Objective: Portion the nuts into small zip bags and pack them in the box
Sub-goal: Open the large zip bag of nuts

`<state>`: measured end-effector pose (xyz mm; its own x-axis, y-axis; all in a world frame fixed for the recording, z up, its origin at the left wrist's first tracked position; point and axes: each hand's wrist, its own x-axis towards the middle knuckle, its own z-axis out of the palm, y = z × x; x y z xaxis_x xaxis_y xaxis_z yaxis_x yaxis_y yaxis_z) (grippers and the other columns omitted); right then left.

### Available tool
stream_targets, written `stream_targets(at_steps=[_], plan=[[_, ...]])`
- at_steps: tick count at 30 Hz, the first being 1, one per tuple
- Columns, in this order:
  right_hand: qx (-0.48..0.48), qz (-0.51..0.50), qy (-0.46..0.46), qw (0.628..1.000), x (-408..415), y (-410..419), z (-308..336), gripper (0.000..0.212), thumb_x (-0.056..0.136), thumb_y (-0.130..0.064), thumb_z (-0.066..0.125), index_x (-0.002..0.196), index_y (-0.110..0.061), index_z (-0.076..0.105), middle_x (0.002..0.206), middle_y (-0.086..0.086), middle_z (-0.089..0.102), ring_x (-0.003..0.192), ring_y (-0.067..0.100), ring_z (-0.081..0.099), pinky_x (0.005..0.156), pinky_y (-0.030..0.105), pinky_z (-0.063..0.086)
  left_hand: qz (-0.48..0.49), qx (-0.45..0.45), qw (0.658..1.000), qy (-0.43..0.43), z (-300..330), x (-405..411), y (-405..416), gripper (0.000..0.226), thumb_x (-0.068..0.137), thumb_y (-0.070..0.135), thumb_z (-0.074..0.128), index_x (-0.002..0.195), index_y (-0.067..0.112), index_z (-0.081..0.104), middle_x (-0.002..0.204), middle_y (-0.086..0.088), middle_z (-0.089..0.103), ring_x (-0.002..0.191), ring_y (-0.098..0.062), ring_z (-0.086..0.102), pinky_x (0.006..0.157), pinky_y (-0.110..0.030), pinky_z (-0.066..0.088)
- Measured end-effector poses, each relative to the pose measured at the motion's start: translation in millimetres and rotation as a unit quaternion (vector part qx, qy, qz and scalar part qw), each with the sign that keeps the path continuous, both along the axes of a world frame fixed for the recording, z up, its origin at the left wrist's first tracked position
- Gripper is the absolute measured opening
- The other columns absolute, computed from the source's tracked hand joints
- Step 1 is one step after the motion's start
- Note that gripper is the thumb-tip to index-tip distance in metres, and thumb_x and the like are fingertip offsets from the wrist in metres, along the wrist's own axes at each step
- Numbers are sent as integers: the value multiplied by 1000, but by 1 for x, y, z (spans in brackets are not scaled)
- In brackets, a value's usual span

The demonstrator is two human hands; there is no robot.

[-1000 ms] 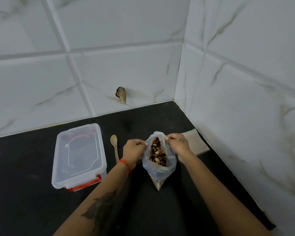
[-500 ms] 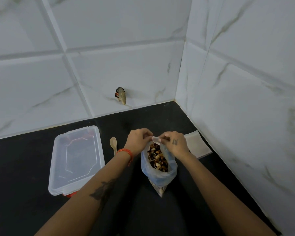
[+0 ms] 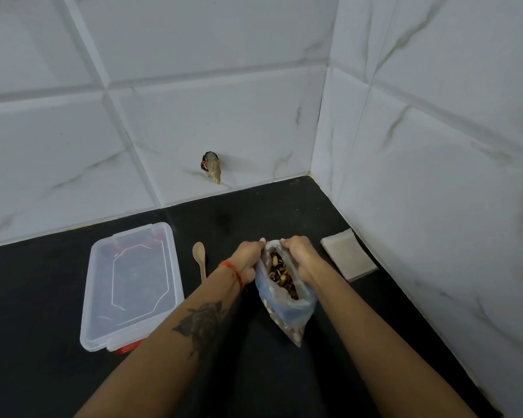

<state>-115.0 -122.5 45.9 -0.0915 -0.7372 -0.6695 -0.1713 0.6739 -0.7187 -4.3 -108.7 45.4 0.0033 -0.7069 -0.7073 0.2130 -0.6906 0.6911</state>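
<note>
Two hands grip one bluish plastic bag [image 3: 287, 303] at its mouth: the left hand [image 3: 248, 260] and right hand [image 3: 299, 254] each clutch a rim, holding it open over mixed brown and tan nuts [image 3: 280, 274] (pointed bottom corner toward the near side), above the black bench [image 3: 254, 372], right of the clear lidded box [image 3: 132, 286].

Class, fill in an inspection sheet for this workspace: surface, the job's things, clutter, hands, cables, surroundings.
Surface: black counter.
Job's things: bag of nuts, mouth open; clear box at left, lid on; wooden spoon beside it; flat stack of small bags at right.
Clutter: nothing seen.
Hands: left hand and right hand each grip the bag's rim.
Cables: nothing seen.
Surroundings: white marble tiles; small brown object on the wall.
</note>
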Motion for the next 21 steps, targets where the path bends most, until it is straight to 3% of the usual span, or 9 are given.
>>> stream_targets(at_steps=[4, 6, 8, 9, 11, 13, 16, 19, 21], plan=[[-86, 10, 49, 995, -5, 7, -16, 26, 95, -19, 47, 120, -15, 50, 116, 7, 57, 105, 24, 55, 94, 38, 47, 1, -76, 993, -86, -16, 1, 8, 28, 97, 25, 51, 73, 10, 52, 73, -10, 54, 62, -18, 52, 60, -29, 46], [-148, 65, 113, 980, -11, 13, -19, 24, 95, -27, 48, 117, -16, 51, 116, 6, 56, 107, 23, 54, 92, 34, 45, -52, -162, 950, -261, -19, 8, 14, 19, 93, 29, 57, 90, 12, 51, 86, -6, 56, 76, -17, 55, 68, -28, 47], [-202, 119, 182, 955, -15, 17, -19, 28, 94, -38, 48, 110, -16, 55, 113, 7, 58, 102, 22, 56, 86, 32, 44, -105, -235, 875, -410, -16, 13, 21, 28, 92, 37, 56, 103, 12, 51, 95, -2, 52, 87, -18, 55, 73, -28, 43], [-225, 132, 206, 943, -17, 20, -18, 31, 92, -44, 50, 106, -17, 58, 111, 7, 59, 97, 21, 58, 83, 31, 46, -120, -247, 851, -448, -14, 14, 25, 33, 92, 43, 54, 107, 13, 50, 100, -1, 48, 91, -19, 54, 75, -28, 41], [-255, 135, 260, 921, -22, 30, -15, 40, 86, -54, 52, 100, -18, 61, 105, 6, 61, 91, 19, 60, 78, 31, 49, -123, -228, 844, -469, -10, 17, 33, 43, 90, 52, 51, 110, 14, 50, 104, -1, 46, 96, -21, 54, 75, -28, 40], [-250, 143, 324, 901, -28, 46, -10, 48, 83, -61, 53, 100, -17, 62, 100, 1, 60, 91, 18, 59, 74, 31, 48, -130, -194, 860, -453, -10, 23, 42, 45, 89, 55, 50, 100, 12, 55, 96, -3, 58, 91, -21, 60, 74, -31, 46], [-222, 174, 375, 883, -31, 65, -7, 37, 89, -51, 53, 100, -16, 62, 97, 1, 64, 92, 19, 61, 72, 29, 46, -126, -168, 901, -379, -9, 27, 53, 33, 93, 39, 54, 78, 11, 63, 77, -6, 64, 75, -19, 63, 71, -33, 52], [-214, 139, 366, 895, -29, 67, -6, 29, 97, -33, 46, 98, -10, 64, 99, 8, 67, 92, 22, 61, 69, 27, 42, -32, -131, 972, -193, -7, 20, 54, 26, 93, 25, 57, 75, 8, 64, 77, -9, 63, 71, -18, 61, 61, -29, 53], [-184, 93, 321, 924, -29, 62, -6, 32, 99, -29, 40, 104, -7, 63, 104, 11, 65, 96, 24, 60, 73, 28, 42, 22, -78, 996, -48, -5, 17, 53, 22, 94, 25, 57, 89, 5, 66, 89, -13, 67, 83, -25, 65, 70, -37, 56]])
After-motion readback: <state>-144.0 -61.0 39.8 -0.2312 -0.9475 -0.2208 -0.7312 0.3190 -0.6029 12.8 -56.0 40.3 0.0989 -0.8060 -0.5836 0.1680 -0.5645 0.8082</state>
